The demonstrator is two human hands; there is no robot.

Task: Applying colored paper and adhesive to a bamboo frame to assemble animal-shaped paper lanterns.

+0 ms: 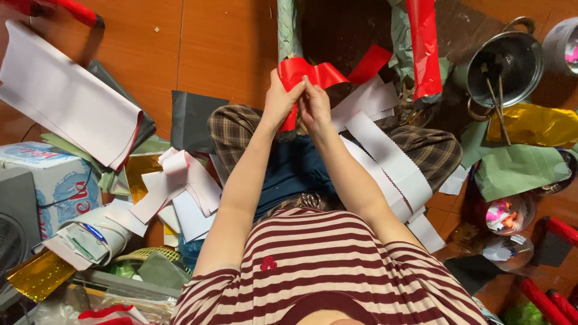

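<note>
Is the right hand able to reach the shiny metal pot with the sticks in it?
Probably yes. The metal pot stands on the floor to the right of the right hand, with nothing tall between them. But both hands are pinching the red paper, so the right hand would need to let go.

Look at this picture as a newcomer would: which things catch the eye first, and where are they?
First, the red paper at top centre, pinched by both the left hand and the right hand above the lap. Next, the white strips spilling across the right knee, and the steel pot at top right. A big white sheet lies at upper left.
</note>
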